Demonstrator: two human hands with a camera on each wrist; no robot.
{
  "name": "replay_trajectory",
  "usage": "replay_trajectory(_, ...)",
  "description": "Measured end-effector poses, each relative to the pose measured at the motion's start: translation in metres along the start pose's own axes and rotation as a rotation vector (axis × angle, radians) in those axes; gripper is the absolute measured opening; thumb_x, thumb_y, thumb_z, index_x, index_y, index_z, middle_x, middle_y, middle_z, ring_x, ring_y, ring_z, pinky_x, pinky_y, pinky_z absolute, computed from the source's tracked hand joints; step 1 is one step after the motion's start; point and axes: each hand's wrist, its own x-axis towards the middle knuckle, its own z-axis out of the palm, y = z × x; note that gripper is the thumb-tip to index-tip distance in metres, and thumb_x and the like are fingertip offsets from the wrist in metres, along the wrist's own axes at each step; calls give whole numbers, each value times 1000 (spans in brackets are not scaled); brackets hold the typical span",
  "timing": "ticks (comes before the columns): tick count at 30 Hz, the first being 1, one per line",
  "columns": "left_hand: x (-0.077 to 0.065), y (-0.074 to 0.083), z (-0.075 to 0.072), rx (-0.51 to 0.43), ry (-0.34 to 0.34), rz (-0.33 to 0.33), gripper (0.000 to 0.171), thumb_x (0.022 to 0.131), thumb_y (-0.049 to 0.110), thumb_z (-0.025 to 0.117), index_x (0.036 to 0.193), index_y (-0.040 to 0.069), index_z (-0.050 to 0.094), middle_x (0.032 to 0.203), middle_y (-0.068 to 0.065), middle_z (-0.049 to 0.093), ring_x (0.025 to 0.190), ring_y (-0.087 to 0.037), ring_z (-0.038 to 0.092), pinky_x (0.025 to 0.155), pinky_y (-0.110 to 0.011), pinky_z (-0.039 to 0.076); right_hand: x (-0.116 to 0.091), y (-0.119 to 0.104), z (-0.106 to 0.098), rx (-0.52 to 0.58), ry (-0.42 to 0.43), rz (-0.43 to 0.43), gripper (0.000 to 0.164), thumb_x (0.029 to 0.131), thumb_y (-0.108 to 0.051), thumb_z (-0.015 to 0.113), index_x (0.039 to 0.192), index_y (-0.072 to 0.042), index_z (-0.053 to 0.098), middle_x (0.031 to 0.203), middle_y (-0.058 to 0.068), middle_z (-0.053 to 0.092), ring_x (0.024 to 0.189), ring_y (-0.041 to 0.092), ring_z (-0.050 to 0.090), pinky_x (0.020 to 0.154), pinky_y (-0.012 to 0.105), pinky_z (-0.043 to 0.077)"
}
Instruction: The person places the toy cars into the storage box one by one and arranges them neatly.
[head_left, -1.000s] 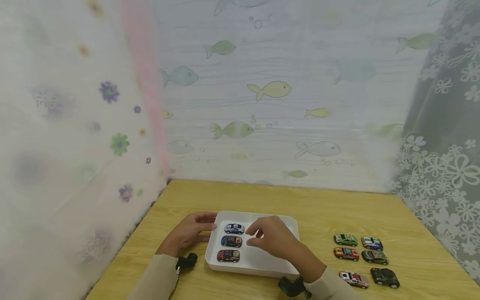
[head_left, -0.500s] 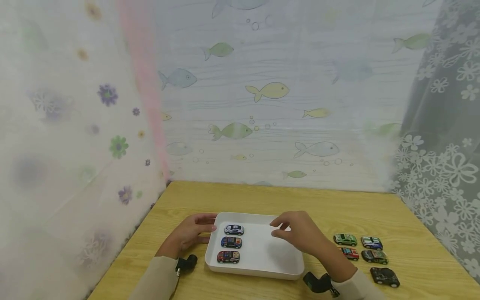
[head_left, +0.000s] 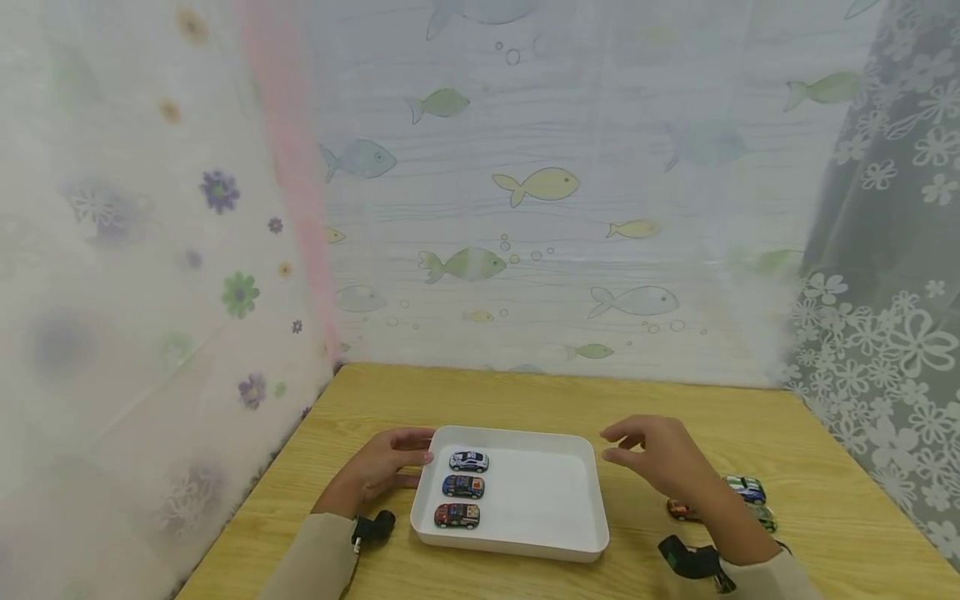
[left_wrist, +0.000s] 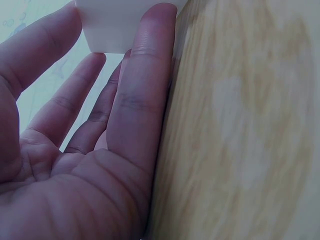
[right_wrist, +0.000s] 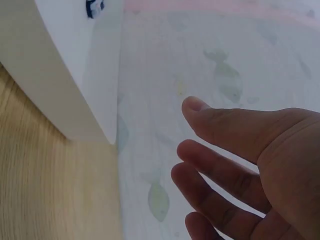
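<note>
Right hand was moved off white tray, past three o'clock, fingers apart, seemingly freed.
Nine o'clock is touched by straight-fingered left hand.

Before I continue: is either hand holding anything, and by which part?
Nothing, as far as shows: the right hand is empty beside the white tray; the left hand rests against that tray's outer left wall.

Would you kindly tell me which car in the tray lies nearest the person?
The red car, at the near end of the row; the blue car and white car lie farther back.
</note>
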Motion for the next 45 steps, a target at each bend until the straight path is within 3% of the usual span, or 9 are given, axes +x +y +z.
replay_trajectory(5, 1, -2, 0, -4, 5, -3, 59, 97, 17, 75, 149, 3, 52, 147, -20, 56, 117, -27, 67, 91, -46, 63, -5, 18, -13, -1, -2, -8, 25, 92, -36, 79, 115, -27, 78, 112, -6, 77, 93, 9, 71, 87, 44, 58)
replay_trajectory(9, 2, -3, 0, -14, 7, -10, 58, 96, 17, 75, 149, 4, 54, 147, -20, 56, 117, -27, 68, 91, -46, 63, -9, 33, -25, 7, -19, -21, 30, 92, -41, 78, 119, -27, 77, 116, -4, 76, 95, 9, 71, 86, 39, 58)
replay_trajectory(15, 3, -2, 0, -10, 8, -15, 58, 97, 17, 75, 149, 5, 54, 147, -19, 57, 117, -27, 67, 91, -46, 63, -17, 62, -38, 29, -39, 29, 32, 93, -44, 77, 120, -28, 76, 120, -3, 74, 97, 6, 70, 85, 31, 58)
replay_trajectory(23, 3, 0, 2, 8, -4, 1, 57, 98, 16, 74, 149, 3, 53, 147, -20, 57, 117, -26, 67, 92, -47, 62, -27, 103, -45, 79, -81, 19, 33, 95, -33, 76, 123, -14, 75, 123, 9, 73, 98, 7, 69, 78, 29, 58)
replay_trajectory(29, 4, -1, 0, 4, -9, 7, 56, 98, 15, 73, 149, 3, 53, 146, -19, 58, 116, -26, 68, 91, -47, 62, -32, 121, -47, 115, -159, 74, 39, 95, -30, 76, 127, -9, 73, 126, 14, 72, 106, 25, 69, 76, 28, 58)
replay_trajectory(37, 2, -1, 0, 1, 3, 1, 56, 98, 15, 73, 149, 3, 53, 146, -19, 57, 117, -25, 67, 91, -46, 62, -37, 137, -46, 124, -219, 151, 43, 89, -32, 82, 124, -8, 75, 132, 23, 67, 118, 48, 61, 79, 44, 61)
replay_trajectory(45, 0, 1, 1, 0, 11, 0, 54, 99, 14, 72, 149, 4, 54, 146, -19, 57, 116, -26, 68, 90, -46, 63, -36, 142, -47, 117, -275, 144, 36, 86, -24, 85, 117, -8, 76, 124, 20, 71, 110, 41, 65, 82, 51, 60)
